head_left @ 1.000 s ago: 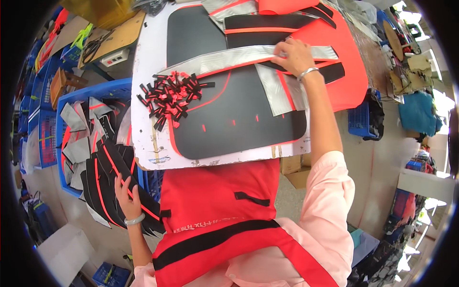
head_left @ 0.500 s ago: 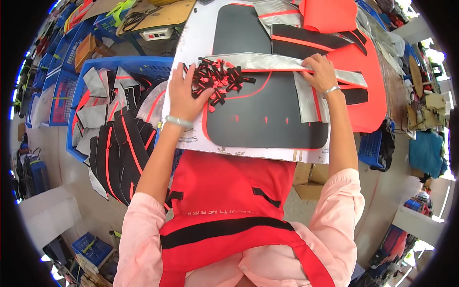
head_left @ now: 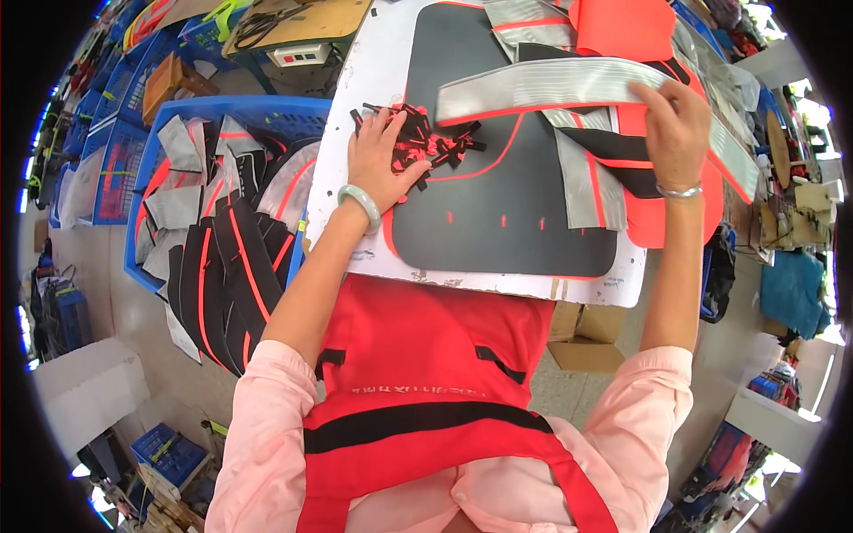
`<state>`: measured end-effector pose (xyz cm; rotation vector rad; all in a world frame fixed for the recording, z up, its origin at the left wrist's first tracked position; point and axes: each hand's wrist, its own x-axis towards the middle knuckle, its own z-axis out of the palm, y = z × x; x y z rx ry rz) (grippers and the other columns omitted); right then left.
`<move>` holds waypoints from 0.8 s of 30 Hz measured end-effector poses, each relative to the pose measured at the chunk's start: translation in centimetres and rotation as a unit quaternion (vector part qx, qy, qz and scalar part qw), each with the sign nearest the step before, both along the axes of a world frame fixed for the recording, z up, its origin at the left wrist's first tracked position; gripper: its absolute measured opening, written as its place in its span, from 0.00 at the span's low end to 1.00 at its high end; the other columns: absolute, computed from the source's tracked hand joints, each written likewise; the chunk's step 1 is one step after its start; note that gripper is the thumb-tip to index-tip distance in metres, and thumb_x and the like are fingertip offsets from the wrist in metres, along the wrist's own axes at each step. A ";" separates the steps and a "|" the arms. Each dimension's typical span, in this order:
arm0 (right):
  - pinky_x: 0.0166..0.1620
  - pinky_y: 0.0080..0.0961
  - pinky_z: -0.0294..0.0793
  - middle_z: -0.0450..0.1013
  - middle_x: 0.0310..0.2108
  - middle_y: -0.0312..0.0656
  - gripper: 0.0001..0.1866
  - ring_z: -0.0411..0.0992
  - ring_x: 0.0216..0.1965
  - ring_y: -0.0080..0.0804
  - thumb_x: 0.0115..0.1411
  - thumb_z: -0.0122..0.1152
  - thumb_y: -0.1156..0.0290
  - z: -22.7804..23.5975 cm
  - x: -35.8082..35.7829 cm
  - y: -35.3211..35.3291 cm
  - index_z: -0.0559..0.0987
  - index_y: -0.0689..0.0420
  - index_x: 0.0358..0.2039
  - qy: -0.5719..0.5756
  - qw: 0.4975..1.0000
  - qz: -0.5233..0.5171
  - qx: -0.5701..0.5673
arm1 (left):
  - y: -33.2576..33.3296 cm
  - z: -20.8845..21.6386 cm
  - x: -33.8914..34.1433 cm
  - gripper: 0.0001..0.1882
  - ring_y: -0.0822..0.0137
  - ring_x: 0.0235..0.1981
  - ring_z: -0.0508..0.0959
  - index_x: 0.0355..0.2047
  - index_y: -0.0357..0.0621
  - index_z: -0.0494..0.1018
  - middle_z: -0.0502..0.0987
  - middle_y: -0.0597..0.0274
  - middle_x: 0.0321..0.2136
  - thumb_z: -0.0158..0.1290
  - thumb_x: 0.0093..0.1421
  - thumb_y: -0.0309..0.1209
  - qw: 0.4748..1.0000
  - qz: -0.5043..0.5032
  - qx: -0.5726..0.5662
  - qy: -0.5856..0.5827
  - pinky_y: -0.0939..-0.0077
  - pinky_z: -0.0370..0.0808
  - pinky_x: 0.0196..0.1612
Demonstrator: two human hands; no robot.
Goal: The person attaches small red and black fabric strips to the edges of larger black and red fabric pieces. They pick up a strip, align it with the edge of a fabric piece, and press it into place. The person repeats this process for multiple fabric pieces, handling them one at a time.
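My left hand (head_left: 384, 164) rests with fingers spread against a pile of small black and red fabric tabs (head_left: 444, 147). The pile lies on the left part of a dark grey panel with red edging (head_left: 506, 235). Raised over the panel's right side, my right hand (head_left: 675, 133) is closed on a long silver strip with a red edge (head_left: 542, 86). The strip's left end reaches toward the pile, and its other end hangs down past the hand. Below it, more silver and black strips (head_left: 591, 191) lie across one another at the panel's right side.
The panel lies on a white board (head_left: 364, 253). Red-orange pieces (head_left: 622, 27) are stacked at the far right. On the left, a blue crate (head_left: 235, 108) overflows with black and silver strips (head_left: 235, 262). A cardboard box (head_left: 591, 342) stands below the board.
The silver strip has been lifted and swung up to the right in my right hand. My left hand has shifted slightly right, pushing the tabs into a tighter heap.
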<state>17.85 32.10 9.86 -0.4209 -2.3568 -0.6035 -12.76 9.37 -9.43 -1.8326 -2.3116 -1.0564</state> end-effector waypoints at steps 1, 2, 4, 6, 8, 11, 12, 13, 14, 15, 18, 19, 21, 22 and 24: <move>0.39 0.30 0.68 0.69 0.32 0.34 0.18 0.69 0.34 0.33 0.48 0.62 0.80 0.6 0.6 -0.3 0.83 0.47 0.40 0.002 1.000 -0.011 0.001 | -0.1 0.0 0.0 0.45 0.39 0.66 0.56 0.66 0.49 0.59 0.56 0.45 0.66 0.63 0.51 0.51 1.000 -0.002 -0.006 0.005 0.42 0.51 0.65; 0.38 0.30 0.68 0.69 0.32 0.36 0.19 0.69 0.34 0.34 0.48 0.62 0.81 1.0 1.3 -0.8 0.83 0.48 0.40 0.004 1.000 -0.023 0.002 | -0.3 0.1 0.1 0.45 0.40 0.65 0.57 0.66 0.48 0.60 0.57 0.46 0.66 0.64 0.52 0.50 1.000 0.007 -0.003 0.010 0.42 0.51 0.65; 0.38 0.29 0.69 0.69 0.33 0.39 0.19 0.70 0.35 0.35 0.51 0.60 0.83 1.1 3.2 -2.4 0.83 0.50 0.43 0.019 0.994 -0.063 -0.086 | -0.7 0.9 0.5 0.43 0.40 0.64 0.59 0.65 0.47 0.61 0.58 0.47 0.65 0.64 0.52 0.49 1.000 0.022 0.005 0.019 0.43 0.51 0.65; 0.38 0.28 0.69 0.69 0.33 0.41 0.19 0.70 0.35 0.35 0.54 0.58 0.84 0.9 5.2 -4.8 0.82 0.51 0.44 0.037 0.978 -0.102 -0.178 | -1.5 2.5 1.2 0.41 0.42 0.63 0.61 0.65 0.45 0.60 0.59 0.48 0.65 0.63 0.54 0.42 0.996 0.004 0.075 0.052 0.48 0.58 0.63; 0.38 0.27 0.70 0.69 0.33 0.42 0.18 0.70 0.36 0.34 0.56 0.57 0.85 0.2 6.9 -8.1 0.81 0.53 0.46 0.061 0.949 -0.131 -0.280 | -3.1 4.5 2.6 0.37 0.46 0.62 0.64 0.64 0.42 0.61 0.61 0.48 0.64 0.62 0.57 0.35 0.994 -0.050 0.074 -0.061 0.54 0.63 0.61; 0.41 0.23 0.68 0.70 0.35 0.38 0.15 0.68 0.37 0.27 0.60 0.57 0.82 -2.6 9.7 -13.3 0.79 0.60 0.47 0.088 0.876 -0.131 -0.457 | -4.7 5.9 6.3 0.33 0.56 0.60 0.69 0.65 0.39 0.60 0.66 0.49 0.61 0.58 0.60 0.24 0.900 -0.136 0.025 -0.413 0.65 0.69 0.58; 0.41 0.21 0.68 0.71 0.36 0.36 0.14 0.67 0.37 0.25 0.60 0.58 0.81 -4.4 10.7 -15.2 0.79 0.63 0.47 0.107 0.845 -0.122 -0.510 | -4.5 6.0 7.8 0.35 0.60 0.60 0.70 0.66 0.41 0.58 0.66 0.51 0.61 0.57 0.60 0.22 0.854 -0.136 0.044 -0.500 0.67 0.71 0.57; 0.42 0.19 0.67 0.71 0.36 0.35 0.13 0.67 0.37 0.23 0.61 0.58 0.80 -5.7 11.4 -17.4 0.79 0.64 0.47 0.127 0.761 -0.119 -0.625 | -4.3 6.1 8.6 0.37 0.63 0.59 0.70 0.67 0.42 0.56 0.66 0.53 0.60 0.57 0.60 0.21 0.801 -0.135 0.064 -0.580 0.70 0.72 0.56; 0.42 0.17 0.66 0.70 0.36 0.33 0.12 0.66 0.37 0.21 0.62 0.59 0.78 -7.1 11.9 -19.3 0.78 0.65 0.47 0.146 0.659 -0.115 -0.729 | -4.3 6.5 8.6 0.37 0.64 0.59 0.71 0.68 0.42 0.55 0.68 0.54 0.59 0.56 0.60 0.20 0.770 -0.165 0.065 -0.613 0.70 0.71 0.57; 0.42 0.16 0.65 0.70 0.36 0.32 0.12 0.66 0.37 0.20 0.62 0.59 0.77 -8.9 12.7 -20.8 0.78 0.64 0.46 0.123 0.615 -0.073 -0.775 | -4.1 7.2 8.4 0.37 0.66 0.58 0.71 0.68 0.42 0.54 0.69 0.55 0.58 0.56 0.60 0.20 0.735 -0.196 0.064 -0.646 0.69 0.71 0.58; 0.41 0.15 0.65 0.69 0.36 0.31 0.11 0.65 0.37 0.17 0.63 0.60 0.76 -13.6 13.6 -24.2 0.79 0.64 0.45 0.099 0.409 -0.004 -0.907 | -4.0 8.8 7.3 0.30 0.64 0.55 0.75 0.64 0.40 0.61 0.73 0.55 0.56 0.54 0.61 0.19 0.664 -0.270 -0.045 -0.696 0.69 0.72 0.58; 0.43 0.17 0.67 0.71 0.38 0.32 0.14 0.66 0.39 0.17 0.63 0.60 0.75 -14.5 13.8 -24.8 0.77 0.63 0.49 0.069 0.359 -0.026 -0.930 | -4.1 10.2 7.9 0.26 0.64 0.53 0.77 0.61 0.38 0.65 0.75 0.54 0.54 0.53 0.62 0.19 0.623 -0.293 -0.042 -0.725 0.69 0.73 0.56; 0.46 0.20 0.68 0.72 0.41 0.34 0.16 0.68 0.42 0.20 0.64 0.59 0.73 -14.8 12.9 -25.0 0.76 0.63 0.52 0.038 0.372 -0.025 -0.927 | -4.4 10.9 9.5 0.18 0.65 0.50 0.79 0.54 0.36 0.71 0.78 0.53 0.49 0.53 0.63 0.21 0.614 -0.324 -0.025 -0.720 0.69 0.75 0.54; 0.48 0.21 0.69 0.73 0.43 0.35 0.17 0.69 0.43 0.21 0.64 0.59 0.73 -14.9 12.3 -25.0 0.75 0.62 0.53 0.023 0.382 -0.027 -0.924 | -4.2 10.5 10.2 0.15 0.65 0.48 0.79 0.50 0.35 0.73 0.79 0.52 0.47 0.53 0.63 0.22 0.642 -0.340 -0.011 -0.687 0.69 0.76 0.52; 0.56 0.30 0.66 0.71 0.50 0.45 0.28 0.69 0.51 0.32 0.61 0.64 0.63 -12.1 11.1 -24.0 0.70 0.64 0.58 0.093 0.541 0.014 -0.836 | -4.4 12.0 12.8 0.08 0.69 0.37 0.80 0.42 0.36 0.75 0.81 0.56 0.37 0.55 0.63 0.25 0.661 -0.276 0.000 -0.698 0.74 0.76 0.45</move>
